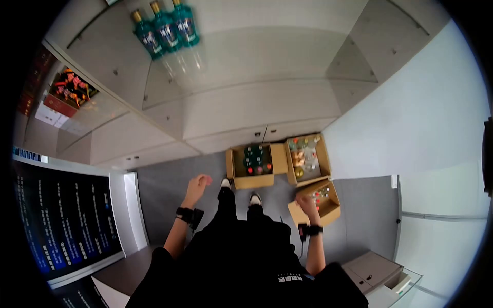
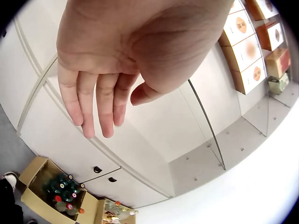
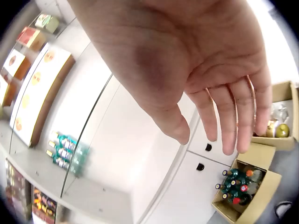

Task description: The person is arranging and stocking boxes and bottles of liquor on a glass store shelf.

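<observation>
My left hand hangs at my side above the floor, and in the left wrist view its fingers are straight with nothing in them. On the other side my right hand overlaps a small open carton of bottles in the head view; its fingers are extended and hold nothing. Between my hands, an open cardboard box holds several dark green bottles and some with red or orange caps. Right of it stands another cardboard box with clear and golden bottles.
Three teal bottles stand on the cabinet's glass shelf. White cupboard doors rise behind the boxes. A side shelf at left carries a colourful box. A low grey cabinet is at right behind me. White boxes line an upper shelf.
</observation>
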A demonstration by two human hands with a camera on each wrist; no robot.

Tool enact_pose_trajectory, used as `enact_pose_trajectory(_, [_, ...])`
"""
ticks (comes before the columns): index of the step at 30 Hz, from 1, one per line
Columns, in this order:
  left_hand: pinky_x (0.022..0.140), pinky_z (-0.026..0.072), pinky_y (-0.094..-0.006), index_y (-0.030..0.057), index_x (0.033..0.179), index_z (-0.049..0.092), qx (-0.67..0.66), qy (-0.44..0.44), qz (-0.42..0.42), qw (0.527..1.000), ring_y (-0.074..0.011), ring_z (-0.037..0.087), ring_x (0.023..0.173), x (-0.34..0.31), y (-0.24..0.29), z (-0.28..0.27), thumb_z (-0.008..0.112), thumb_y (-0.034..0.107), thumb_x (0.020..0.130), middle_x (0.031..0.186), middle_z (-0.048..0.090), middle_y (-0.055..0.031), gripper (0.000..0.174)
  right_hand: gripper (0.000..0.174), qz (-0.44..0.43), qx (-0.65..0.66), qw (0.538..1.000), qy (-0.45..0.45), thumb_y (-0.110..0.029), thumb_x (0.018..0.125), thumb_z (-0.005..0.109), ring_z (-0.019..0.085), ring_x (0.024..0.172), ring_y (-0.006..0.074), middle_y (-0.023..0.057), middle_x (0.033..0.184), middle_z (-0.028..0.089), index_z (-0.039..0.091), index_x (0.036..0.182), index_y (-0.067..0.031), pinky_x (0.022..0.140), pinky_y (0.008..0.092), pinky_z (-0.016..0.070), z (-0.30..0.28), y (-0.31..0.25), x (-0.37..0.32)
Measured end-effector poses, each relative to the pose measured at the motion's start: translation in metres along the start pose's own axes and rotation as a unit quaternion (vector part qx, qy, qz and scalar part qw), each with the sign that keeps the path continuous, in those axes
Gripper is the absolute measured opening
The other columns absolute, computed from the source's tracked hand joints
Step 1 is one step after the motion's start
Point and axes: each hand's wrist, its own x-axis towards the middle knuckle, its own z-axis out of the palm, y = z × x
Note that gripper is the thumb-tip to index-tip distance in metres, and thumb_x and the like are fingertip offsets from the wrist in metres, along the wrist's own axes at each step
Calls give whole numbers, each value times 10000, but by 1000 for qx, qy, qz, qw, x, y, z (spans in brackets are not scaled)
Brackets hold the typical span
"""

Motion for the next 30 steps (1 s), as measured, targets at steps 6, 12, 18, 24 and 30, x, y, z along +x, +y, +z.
enact_pose_trajectory(6, [706,473,-267,-33,907,566,-92,-17,-30,995,-158,616,771,-18,4,37,420,134,890,845,642,-107,222,274,-69,-80,990,-96,-245,755,610,626,755,250,150,785,636,614,897,-10,664,331,482,35,-51,61])
enact_pose_trajectory(12, [709,472,-268,-17,940,551,-91,-50,-39,994,-156,613,765,-30,-34,57,420,166,907,858,634,-95,227,230,-28,-65,966,-250,-222,803,557,589,645,125,49,777,633,597,899,-17,599,256,479,103,-15,109])
enact_pose_trajectory(18, [670,470,-312,12,899,552,-49,-18,-43,998,-235,613,739,-33,-95,65,471,154,871,851,628,-107,165,245,132,-309,870,-361,-271,792,512,613,663,177,68,749,638,609,869,-60,574,297,484,158,44,165])
enact_pose_trajectory(24, [731,464,-287,-8,939,545,-2,17,-87,996,-223,608,827,-62,-173,57,445,79,877,866,615,-127,146,401,-46,-445,866,-225,-311,763,539,566,914,354,236,982,577,513,1028,-12,745,458,465,233,83,240])
enact_pose_trajectory(30, [735,463,-307,-8,932,558,21,19,-174,984,-262,596,826,-106,-229,67,436,62,863,877,615,-130,157,364,-82,-498,858,-101,-294,750,562,577,879,359,188,1005,529,465,998,-46,712,456,487,305,86,314])
